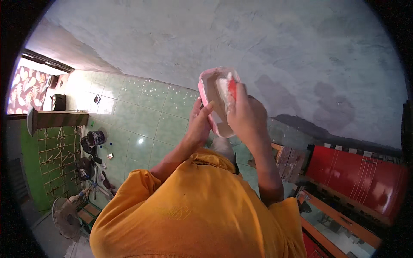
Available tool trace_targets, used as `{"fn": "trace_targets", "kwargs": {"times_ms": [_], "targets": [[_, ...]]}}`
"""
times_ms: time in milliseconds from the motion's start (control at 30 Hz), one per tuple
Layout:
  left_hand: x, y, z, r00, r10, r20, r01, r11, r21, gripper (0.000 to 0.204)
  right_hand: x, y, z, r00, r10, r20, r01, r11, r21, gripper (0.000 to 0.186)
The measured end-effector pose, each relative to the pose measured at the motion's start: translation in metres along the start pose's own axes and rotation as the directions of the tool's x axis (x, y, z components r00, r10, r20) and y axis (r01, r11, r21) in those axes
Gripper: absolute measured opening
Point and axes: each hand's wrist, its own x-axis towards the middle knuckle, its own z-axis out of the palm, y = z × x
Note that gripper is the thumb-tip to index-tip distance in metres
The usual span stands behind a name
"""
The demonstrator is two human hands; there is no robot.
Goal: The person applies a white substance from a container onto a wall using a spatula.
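My left hand (199,124) grips the lower left edge of a pink rectangular tub (211,92), whose inside is smeared with white paste. The tub is raised in front of a grey plastered wall (241,38). My right hand (248,116) is closed on a small tool with a red handle (232,89), and its white-coated end sits inside the tub. White paste also marks my right fingers. An orange shirt (193,215) fills the lower middle of the view.
A green tiled floor (142,116) lies to the left. At the lower left stand a fan (65,216) and a green lattice frame (56,159) with dark items beside it. At the right are a red cabinet (361,180) and an orange-framed table (340,228).
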Motion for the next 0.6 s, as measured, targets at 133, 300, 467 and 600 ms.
{"fn": "trace_targets", "kwargs": {"times_ms": [133, 300, 467, 600], "targets": [[0.002, 0.004, 0.008, 0.999, 0.037, 0.015, -0.037, 0.999, 0.020, 0.055, 0.005, 0.002, 0.003, 0.999, 0.004, -0.050, -0.003, 1.000, 0.022, 0.028], [0.003, 0.009, 0.003, 1.000, 0.003, -0.017, -0.003, 1.000, 0.015, 0.055, 0.005, -0.001, -0.006, 0.998, 0.067, -0.005, -0.067, 0.998, 0.007, 0.025], [0.013, 0.004, -0.004, 0.999, 0.000, -0.038, 0.000, 1.000, 0.007, 0.053, 0.008, 0.012, -0.015, 0.995, 0.101, -0.014, -0.101, 0.995, 0.001, 0.026], [0.013, 0.016, 0.012, 1.000, -0.018, -0.017, 0.019, 0.999, 0.033, 0.051, 0.012, 0.050, -0.033, 0.967, 0.181, -0.180, -0.157, 0.978, 0.140, 0.026]]}}
